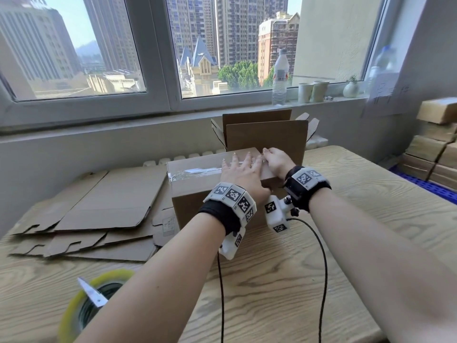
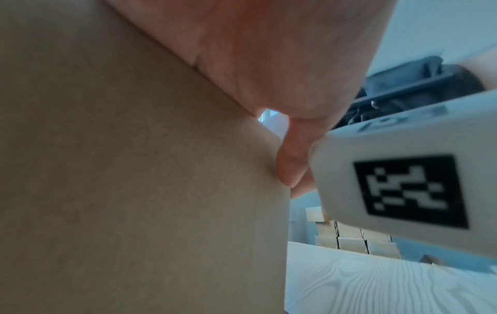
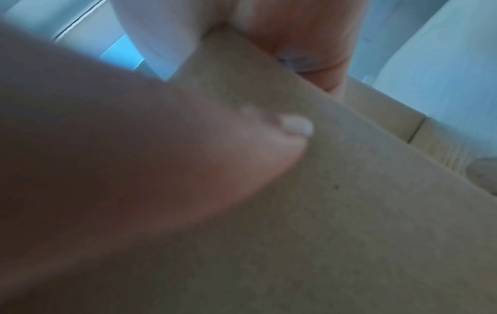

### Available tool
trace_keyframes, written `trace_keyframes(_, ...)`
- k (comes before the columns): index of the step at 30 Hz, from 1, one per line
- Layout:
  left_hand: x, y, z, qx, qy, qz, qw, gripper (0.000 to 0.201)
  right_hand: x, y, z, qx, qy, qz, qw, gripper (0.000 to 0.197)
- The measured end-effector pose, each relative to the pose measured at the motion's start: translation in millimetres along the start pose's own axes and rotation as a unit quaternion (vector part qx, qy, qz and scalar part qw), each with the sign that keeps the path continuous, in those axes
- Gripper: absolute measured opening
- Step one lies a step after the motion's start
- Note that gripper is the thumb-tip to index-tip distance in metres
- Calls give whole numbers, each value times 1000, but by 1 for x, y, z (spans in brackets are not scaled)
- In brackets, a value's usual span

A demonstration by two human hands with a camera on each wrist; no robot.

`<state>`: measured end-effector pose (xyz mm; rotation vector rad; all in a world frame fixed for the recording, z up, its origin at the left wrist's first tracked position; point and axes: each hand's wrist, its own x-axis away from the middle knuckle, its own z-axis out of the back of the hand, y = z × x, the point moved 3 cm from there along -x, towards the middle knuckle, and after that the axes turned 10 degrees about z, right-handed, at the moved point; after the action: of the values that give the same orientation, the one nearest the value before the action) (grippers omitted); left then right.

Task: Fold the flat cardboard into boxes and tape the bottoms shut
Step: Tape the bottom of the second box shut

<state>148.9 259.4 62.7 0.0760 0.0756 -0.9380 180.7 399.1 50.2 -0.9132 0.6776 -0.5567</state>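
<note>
So the box (image 1: 197,184) sits on the wooden table (image 1: 371,219), roughly mid-table, taped side up. There's a strip of clear tape (image 1: 195,172) running along the top seam, shiny and a bit wrinkled at the left end where it wraps over the edge.

Left hand (image 1: 241,169) is flat on top of the box, fingers spread and straight, pressing down on the right part of the tape. In the left wrist view it's mostly cardboard and palm, with the hand (image 2: 269,63) lying against the box (image 2: 134,170).

Right hand (image 1: 278,160) is at the right end of the box, fingers curled over the top edge and thumb down the side, so it's gripping that corner. The right wrist view is blurry, but you can see a thumb (image 3: 242,153) pushed against the side of the box (image 3: 349,212) and fingers over the top edge.

Right behind it there's a second box (image 1: 265,137) standing open with its flaps up, touching or nearly touching the first one, can't tell which.

To the left, a pile of flat cardboard (image 1: 99,209) lies fanned out on the table, just beside the box. Near bottom left there's a tape roll (image 1: 81,308) with yellowish edges and scissors (image 1: 92,294) lying across it.

On the windowsill: a water bottle (image 1: 280,78) and two paper cups (image 1: 312,91). More finished boxes (image 1: 435,144) stacked off to the right.
</note>
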Motion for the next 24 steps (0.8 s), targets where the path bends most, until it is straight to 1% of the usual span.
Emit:
trace_keyframes(2, 0, 0, 0, 7, -3, 1, 1000, 86, 3, 0, -1, -53, -2, -13, 998, 30)
trace_keyframes(3, -1, 0, 0, 7, -3, 2, 1000, 87, 4, -1, -2, -54, -3, -9, 999, 26)
trace_keyframes(5, -2, -2, 1, 10, -10, 4, 1000, 87, 2, 0, -2, 20, -4, 17, 1000, 18)
trace_keyframes(7, -5, -4, 3, 11, -25, 7, 1000, 86, 2, -4, 1, 125, -5, 38, 991, 16)
trace_keyframes(8, -6, -6, 6, 10, -31, 7, 999, 87, 3, -7, 2, 156, -1, 48, 987, 15)
trace_keyframes(11, -2, -13, 7, -3, -21, 4, 1000, 97, 5, -9, 2, 152, 7, 59, 987, 19)
trace_keyframes(13, 7, -24, 5, -21, 1, 42, 999, 107, 7, -8, 2, 144, 7, 55, 988, 22)
trace_keyframes(15, 16, -39, 5, -31, 14, 109, 993, 116, 6, -8, 3, 148, 4, 49, 988, 21)
trace_keyframes(16, 19, -48, 7, -24, 14, 139, 990, 119, 6, -9, 3, 146, 1, 48, 988, 20)
trace_keyframes(18, 24, -66, 11, 4, 10, 174, 985, 121, 7, -10, 2, 142, -4, 44, 989, 18)
trace_keyframes(19, 25, -76, 12, 17, 10, 188, 982, 118, 7, -10, 2, 145, -6, 42, 989, 16)
trace_keyframes(21, 29, -101, 13, 41, 14, 229, 973, 106, 7, -10, 0, 139, -10, 38, 989, 14)
trace_keyframes(24, 27, -136, 10, 123, -15, 294, 948, 89, 11, -15, 1, 145, -3, 20, 989, 24)
